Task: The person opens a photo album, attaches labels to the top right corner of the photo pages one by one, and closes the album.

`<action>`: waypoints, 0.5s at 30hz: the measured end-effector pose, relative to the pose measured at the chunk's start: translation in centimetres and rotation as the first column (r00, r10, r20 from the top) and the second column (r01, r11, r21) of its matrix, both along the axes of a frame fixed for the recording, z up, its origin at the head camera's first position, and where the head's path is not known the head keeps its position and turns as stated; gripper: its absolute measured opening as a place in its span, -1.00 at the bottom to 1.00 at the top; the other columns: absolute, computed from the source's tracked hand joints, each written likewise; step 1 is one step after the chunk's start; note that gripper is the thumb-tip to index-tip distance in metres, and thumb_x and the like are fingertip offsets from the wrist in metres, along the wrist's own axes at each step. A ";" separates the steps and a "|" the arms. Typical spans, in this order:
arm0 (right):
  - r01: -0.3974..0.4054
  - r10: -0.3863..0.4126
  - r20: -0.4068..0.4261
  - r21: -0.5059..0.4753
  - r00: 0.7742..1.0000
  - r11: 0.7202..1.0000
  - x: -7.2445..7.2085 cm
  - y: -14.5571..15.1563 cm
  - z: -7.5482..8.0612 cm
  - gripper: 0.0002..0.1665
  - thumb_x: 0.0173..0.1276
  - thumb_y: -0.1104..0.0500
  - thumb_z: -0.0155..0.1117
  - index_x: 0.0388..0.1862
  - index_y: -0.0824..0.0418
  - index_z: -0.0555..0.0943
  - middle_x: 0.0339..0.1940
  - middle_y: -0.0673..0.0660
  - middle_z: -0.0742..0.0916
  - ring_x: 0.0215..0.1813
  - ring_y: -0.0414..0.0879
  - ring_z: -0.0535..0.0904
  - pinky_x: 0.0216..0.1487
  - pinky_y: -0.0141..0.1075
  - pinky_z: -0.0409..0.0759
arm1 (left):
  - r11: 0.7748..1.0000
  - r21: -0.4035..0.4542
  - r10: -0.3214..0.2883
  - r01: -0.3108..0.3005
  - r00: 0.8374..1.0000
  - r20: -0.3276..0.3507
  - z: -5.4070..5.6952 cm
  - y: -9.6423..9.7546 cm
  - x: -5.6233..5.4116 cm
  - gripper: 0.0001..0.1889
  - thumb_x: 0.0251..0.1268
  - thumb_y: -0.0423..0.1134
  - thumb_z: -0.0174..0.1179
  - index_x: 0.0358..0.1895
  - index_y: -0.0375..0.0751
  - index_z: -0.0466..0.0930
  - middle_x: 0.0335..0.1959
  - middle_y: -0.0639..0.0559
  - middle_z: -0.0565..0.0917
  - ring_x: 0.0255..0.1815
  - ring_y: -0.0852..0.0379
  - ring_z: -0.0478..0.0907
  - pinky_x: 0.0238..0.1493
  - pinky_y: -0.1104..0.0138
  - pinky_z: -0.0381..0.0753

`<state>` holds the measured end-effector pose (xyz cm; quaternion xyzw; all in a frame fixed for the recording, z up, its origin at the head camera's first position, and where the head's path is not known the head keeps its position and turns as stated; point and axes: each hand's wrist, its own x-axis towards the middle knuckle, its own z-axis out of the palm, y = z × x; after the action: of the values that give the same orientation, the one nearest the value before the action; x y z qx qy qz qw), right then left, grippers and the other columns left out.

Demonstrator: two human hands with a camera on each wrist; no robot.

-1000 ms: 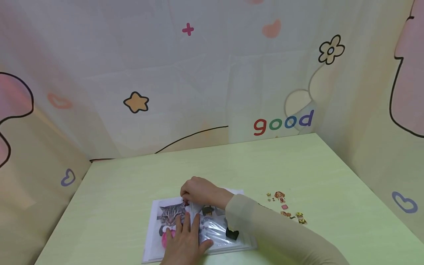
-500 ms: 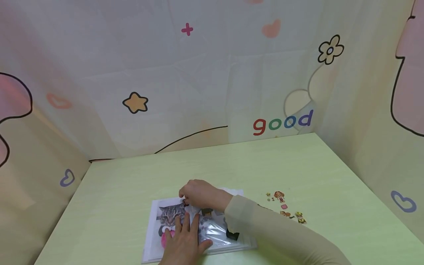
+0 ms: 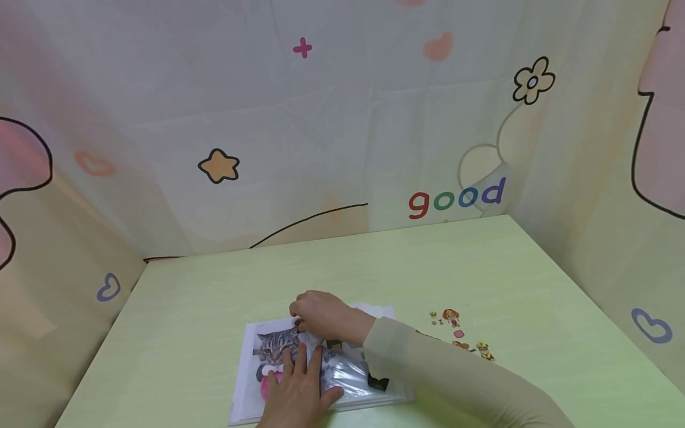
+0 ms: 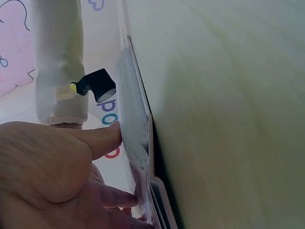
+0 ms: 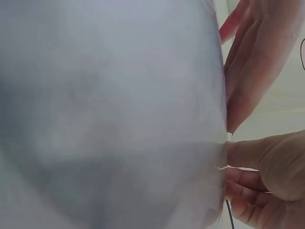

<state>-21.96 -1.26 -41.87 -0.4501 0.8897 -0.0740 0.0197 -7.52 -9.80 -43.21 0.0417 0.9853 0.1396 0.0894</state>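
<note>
An open album [image 3: 243, 380] lies on the table, a tabby cat picture [image 3: 278, 346] on its left page. Shiny clear plastic [image 3: 348, 375] covers the right page and bulges up in the left wrist view. My left hand [image 3: 299, 389] rests flat with spread fingers across the fold, its thumb on the right page. My right hand [image 3: 323, 312] reaches over the top of the fold, fingers curled down, pinching what looks like a small reddish-brown sticker [image 3: 299, 325]. Its fingertips are mostly hidden in the head view; the right wrist view shows thumb and bent fingers beside the plastic.
Several small cartoon puppy stickers [image 3: 451, 317] lie on the table to the right of the album, partly behind the right sleeve [image 3: 428, 368]. A white sheet edge [image 3: 377, 310] shows behind the right wrist. Printed curtains [image 3: 299, 131] enclose the pale green table [image 3: 203, 291].
My right hand makes only slight movements at the top of the fold, and its forearm shifts a little over the right page. My left hand stays in place.
</note>
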 end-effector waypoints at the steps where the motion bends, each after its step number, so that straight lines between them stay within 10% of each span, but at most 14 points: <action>1: 0.000 0.000 -0.008 -0.002 1.000 1.000 0.0 0.0 0.0 -0.81 0.42 0.13 0.46 -0.04 0.13 0.78 -0.16 -0.04 0.79 -0.12 -0.22 0.68 -0.02 -0.41 0.62 | 1.000 -0.001 -0.002 0.002 1.000 -0.004 0.0 0.0 0.0 -0.09 0.28 0.32 0.28 0.50 -0.28 0.37 0.52 -0.42 0.30 0.50 -0.55 0.17 0.22 -0.54 0.20; 15: -0.192 0.192 -0.192 0.017 0.962 0.981 1.2 2.5 0.4 -0.79 0.55 0.15 0.29 0.01 0.03 0.81 0.02 -0.08 0.79 0.08 -0.21 0.69 0.09 -0.31 0.62 | 0.996 0.001 0.089 -0.089 0.996 0.016 0.5 -1.9 -0.1 0.01 0.30 0.38 0.22 0.53 -0.39 0.28 0.55 -0.50 0.19 0.56 -0.54 0.03 0.26 -0.49 0.19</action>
<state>-20.75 1.23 -41.44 -0.5391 0.8396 -0.0286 -0.0600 -7.63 -11.67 -42.73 -0.0035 0.9853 0.1448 0.0910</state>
